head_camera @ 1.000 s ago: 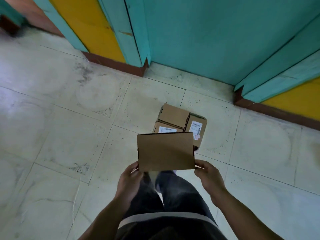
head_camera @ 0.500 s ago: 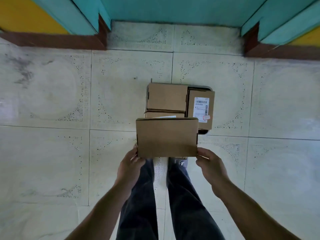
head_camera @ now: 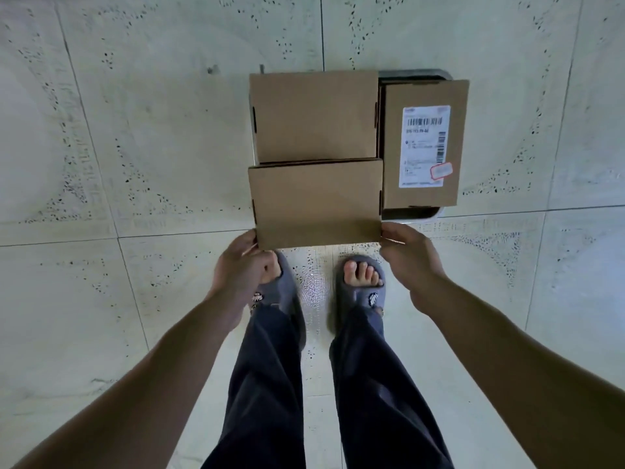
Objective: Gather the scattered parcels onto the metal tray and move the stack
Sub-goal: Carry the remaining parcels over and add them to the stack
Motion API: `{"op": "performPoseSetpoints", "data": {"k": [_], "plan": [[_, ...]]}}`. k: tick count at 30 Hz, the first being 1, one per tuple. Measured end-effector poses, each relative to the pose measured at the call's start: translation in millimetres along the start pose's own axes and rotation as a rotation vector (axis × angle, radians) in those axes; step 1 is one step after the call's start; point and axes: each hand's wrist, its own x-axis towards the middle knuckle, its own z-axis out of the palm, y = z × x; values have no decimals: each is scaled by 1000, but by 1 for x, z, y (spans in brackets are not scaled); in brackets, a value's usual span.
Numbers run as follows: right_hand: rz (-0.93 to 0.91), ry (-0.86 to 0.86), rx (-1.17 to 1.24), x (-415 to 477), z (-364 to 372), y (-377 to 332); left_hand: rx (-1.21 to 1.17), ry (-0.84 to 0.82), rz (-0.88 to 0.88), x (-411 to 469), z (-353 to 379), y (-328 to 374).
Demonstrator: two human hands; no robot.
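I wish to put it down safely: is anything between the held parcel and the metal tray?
Nothing visible, but the held parcel hides the spot under it. Behind it sits a plain parcel, at its right a labelled parcel; of the tray only the rim shows.

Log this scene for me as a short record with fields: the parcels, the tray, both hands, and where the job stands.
held parcel: plain brown cardboard box, nearest the feet
left hand: grips its near left corner
right hand: grips its near right corner
behind it: second plain brown cardboard box
right side: brown cardboard box with white shipping label
tray: grey metal tray, only rim showing under the boxes
floor: pale speckled tiles
job state: held parcel over the tray; whether it has landed cannot be told
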Motion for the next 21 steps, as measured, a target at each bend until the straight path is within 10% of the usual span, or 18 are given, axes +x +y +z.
{"op": "performPoseSetpoints", "data": {"k": [21], "plan": [[3, 23, -60, 26, 1, 18, 86, 107, -65, 22, 22, 11]]}}
